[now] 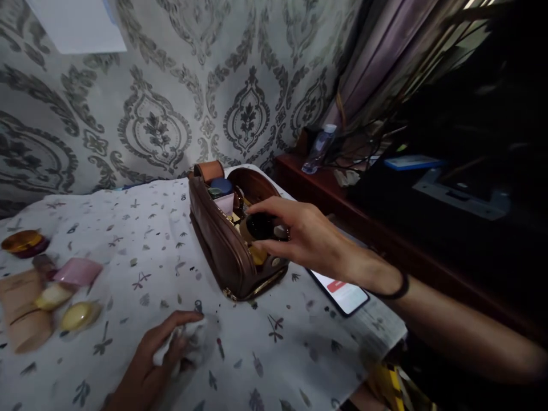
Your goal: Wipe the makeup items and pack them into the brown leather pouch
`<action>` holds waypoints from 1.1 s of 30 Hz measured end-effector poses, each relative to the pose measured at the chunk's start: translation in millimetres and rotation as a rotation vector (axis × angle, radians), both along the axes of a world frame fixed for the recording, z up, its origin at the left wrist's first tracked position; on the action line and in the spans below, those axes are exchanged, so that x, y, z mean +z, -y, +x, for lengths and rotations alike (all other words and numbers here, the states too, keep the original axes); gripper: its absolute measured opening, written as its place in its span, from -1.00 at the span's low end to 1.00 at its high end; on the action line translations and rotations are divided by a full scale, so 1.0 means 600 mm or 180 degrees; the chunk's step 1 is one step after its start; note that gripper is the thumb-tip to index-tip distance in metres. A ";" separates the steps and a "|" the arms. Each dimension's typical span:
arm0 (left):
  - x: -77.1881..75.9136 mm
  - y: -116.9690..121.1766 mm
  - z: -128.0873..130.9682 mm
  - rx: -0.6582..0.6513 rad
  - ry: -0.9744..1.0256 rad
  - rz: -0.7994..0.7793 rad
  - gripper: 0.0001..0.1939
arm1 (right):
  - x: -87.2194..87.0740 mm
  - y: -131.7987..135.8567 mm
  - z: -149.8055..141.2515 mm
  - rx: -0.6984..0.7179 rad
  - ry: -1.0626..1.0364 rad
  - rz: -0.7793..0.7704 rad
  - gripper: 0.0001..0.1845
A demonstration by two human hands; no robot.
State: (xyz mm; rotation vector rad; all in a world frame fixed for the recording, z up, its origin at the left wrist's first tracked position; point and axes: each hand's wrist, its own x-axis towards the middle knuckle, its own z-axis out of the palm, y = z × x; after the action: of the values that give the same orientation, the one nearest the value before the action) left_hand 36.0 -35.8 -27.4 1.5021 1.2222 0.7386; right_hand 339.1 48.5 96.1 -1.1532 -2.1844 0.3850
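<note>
A brown zip-up toiletry bag (218,245) stands open on the cloth, packed with cosmetics. In its mouth I see a dark blue lid (221,185) and a pale pink tube (224,202). My right hand (302,228) reaches in from the right, thumb and fingers around a black-capped bottle (260,226) at the bag's near end. The lower part of that bottle is partly hidden. My left hand (160,354) is low in front of the bag, its fingers closed on a crumpled white tissue (190,342).
Blurred cosmetics lie at the left: a beige tube (25,311), a pink item (78,271), a yellow round container (77,315) and an amber jar (24,244). A lit phone (342,294) is right of the bag. A clear bottle (319,149) stands on the dark red furniture (308,177).
</note>
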 end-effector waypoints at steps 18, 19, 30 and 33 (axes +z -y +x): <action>-0.060 0.004 -0.035 -0.0221 -0.0982 0.0798 -0.60 | 0.038 -0.038 0.009 0.0445 0.0508 -0.0311 -0.71; -0.056 0.002 -0.032 -0.0203 -0.0963 0.0791 -0.60 | 0.037 -0.038 0.012 0.0401 0.0480 -0.0317 -0.70; -0.024 -0.010 -0.019 -0.0255 -0.0855 0.0757 -0.64 | 0.023 -0.040 0.004 0.0482 0.1479 -0.0189 -0.83; -0.025 -0.010 -0.022 -0.0309 -0.0871 0.0690 -0.64 | 0.025 -0.044 -0.007 0.0582 0.1790 -0.0344 -0.85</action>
State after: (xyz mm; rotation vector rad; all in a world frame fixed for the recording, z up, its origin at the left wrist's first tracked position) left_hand 22.8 -30.1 -42.7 1.8762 1.2905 0.6305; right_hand 335.0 75.0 111.0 -1.2318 -2.7996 0.2794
